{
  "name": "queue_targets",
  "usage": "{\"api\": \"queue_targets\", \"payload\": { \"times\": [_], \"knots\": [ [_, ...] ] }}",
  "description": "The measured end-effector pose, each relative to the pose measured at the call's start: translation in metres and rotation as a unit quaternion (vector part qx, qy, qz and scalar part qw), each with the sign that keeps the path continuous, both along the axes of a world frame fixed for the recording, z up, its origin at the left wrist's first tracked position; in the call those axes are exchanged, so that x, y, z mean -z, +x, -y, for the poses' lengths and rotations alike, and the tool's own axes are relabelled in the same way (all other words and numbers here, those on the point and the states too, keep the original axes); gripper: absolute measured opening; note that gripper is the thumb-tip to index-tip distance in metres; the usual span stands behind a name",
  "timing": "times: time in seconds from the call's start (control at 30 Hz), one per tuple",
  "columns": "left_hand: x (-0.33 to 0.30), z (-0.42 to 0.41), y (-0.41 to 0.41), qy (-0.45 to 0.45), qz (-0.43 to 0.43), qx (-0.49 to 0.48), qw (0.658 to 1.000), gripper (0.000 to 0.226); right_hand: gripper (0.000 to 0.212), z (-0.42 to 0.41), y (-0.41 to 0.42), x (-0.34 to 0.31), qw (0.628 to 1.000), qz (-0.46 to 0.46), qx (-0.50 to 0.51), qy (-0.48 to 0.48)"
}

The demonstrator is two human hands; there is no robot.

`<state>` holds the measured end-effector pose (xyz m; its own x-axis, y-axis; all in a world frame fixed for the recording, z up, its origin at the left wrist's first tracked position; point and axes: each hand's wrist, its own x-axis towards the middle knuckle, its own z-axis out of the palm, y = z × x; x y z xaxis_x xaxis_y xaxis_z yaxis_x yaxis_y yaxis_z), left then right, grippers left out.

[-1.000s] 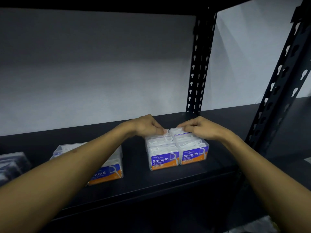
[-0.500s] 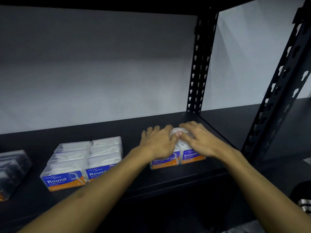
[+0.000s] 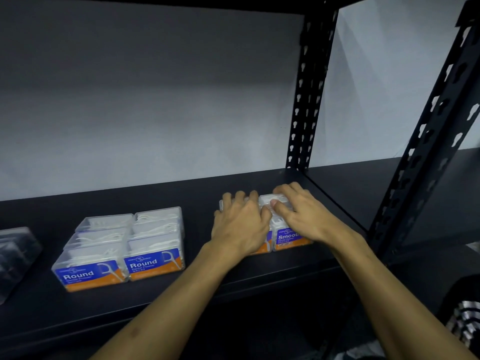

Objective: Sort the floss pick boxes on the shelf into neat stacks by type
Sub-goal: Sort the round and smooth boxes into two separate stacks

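Two clear floss pick stacks labelled "Smooth" (image 3: 288,236) stand side by side at the right of the black shelf (image 3: 187,294). My left hand (image 3: 241,224) lies palm down on the left stack, hiding most of its label. On the right stack rests my right hand (image 3: 304,214), fingers spread, thumb touching the lid. Neither hand lifts a box. Further left stand two aligned stacks labelled "Round" (image 3: 153,261), blue and orange labels facing me, apart from both hands.
Dark see-through packs (image 3: 15,253) sit at the shelf's far left edge. A perforated black upright (image 3: 309,100) rises behind the Smooth stacks, and another upright (image 3: 428,141) stands at the front right. A grey wall closes the back.
Both hands moved from gripping the far ends of the Smooth stacks to lying flat on top. My left arm no longer hides the Round stacks.
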<state>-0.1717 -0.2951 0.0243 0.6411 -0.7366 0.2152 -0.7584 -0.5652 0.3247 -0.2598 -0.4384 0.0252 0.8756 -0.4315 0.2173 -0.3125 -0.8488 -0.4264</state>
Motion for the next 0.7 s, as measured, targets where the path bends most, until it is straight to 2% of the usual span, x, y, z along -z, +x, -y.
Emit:
{"api": "queue_targets", "payload": {
  "times": [0.2,0.3,0.37,0.43,0.53,0.6,0.7],
  "knots": [
    [-0.002,0.001,-0.001,0.003,-0.012,-0.002,1.000,0.047,0.046,0.002,-0.001,-0.001,1.000,0.004,-0.001,0.028],
    [-0.003,0.001,0.003,-0.013,-0.034,-0.003,0.999,0.050,0.052,0.005,-0.002,-0.005,0.992,0.018,0.009,0.121],
    [-0.005,0.000,0.005,-0.028,-0.057,-0.001,0.998,0.052,0.047,0.006,-0.003,-0.008,0.977,0.039,0.014,0.207],
    [-0.005,0.000,0.008,-0.038,-0.076,0.000,0.996,0.053,0.043,0.007,-0.005,-0.010,0.938,0.095,0.015,0.332],
    [-0.007,-0.001,0.016,-0.112,-0.116,0.009,0.987,0.043,0.040,0.010,-0.012,-0.009,0.840,0.226,0.031,0.491],
    [-0.012,-0.004,0.017,-0.198,-0.172,0.004,0.965,0.028,0.041,0.016,-0.018,-0.003,0.794,0.289,0.050,0.532],
    [-0.018,-0.011,0.018,-0.325,-0.228,-0.024,0.918,0.021,0.046,0.015,-0.024,0.010,0.758,0.326,0.053,0.562]
  ]
}}
